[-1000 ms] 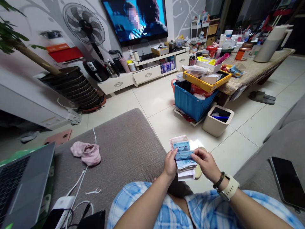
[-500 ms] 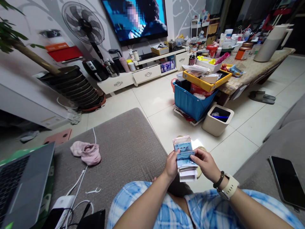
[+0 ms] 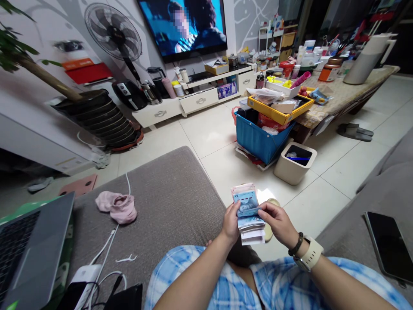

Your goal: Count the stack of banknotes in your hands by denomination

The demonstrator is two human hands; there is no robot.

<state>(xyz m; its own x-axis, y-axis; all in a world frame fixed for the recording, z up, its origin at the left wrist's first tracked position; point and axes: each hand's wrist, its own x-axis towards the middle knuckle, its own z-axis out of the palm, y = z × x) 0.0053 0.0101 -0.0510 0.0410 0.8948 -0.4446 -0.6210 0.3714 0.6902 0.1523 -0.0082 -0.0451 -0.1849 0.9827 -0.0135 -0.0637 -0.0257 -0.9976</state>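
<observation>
A stack of banknotes is held out in front of my knees, above the tiled floor. Blue notes lie on top, with pinkish ones showing at the far end and pale paper edges at the near end. My left hand grips the stack from its left side, thumb lying over the top note. On the right, my right hand pinches the edge of a blue note between thumb and fingers, and that note is bent up off the pile. A watch with a cream strap and a dark bracelet circle my right wrist.
Left of me, a grey ottoman bears a pink cloth, cables and a laptop. A phone lies on the sofa at right. Ahead stand a beige bin, a blue box and a cluttered table.
The stack has shifted slightly left in my left hand. The blue note under my right fingers is now bent further, showing more of the note's face behind it.
</observation>
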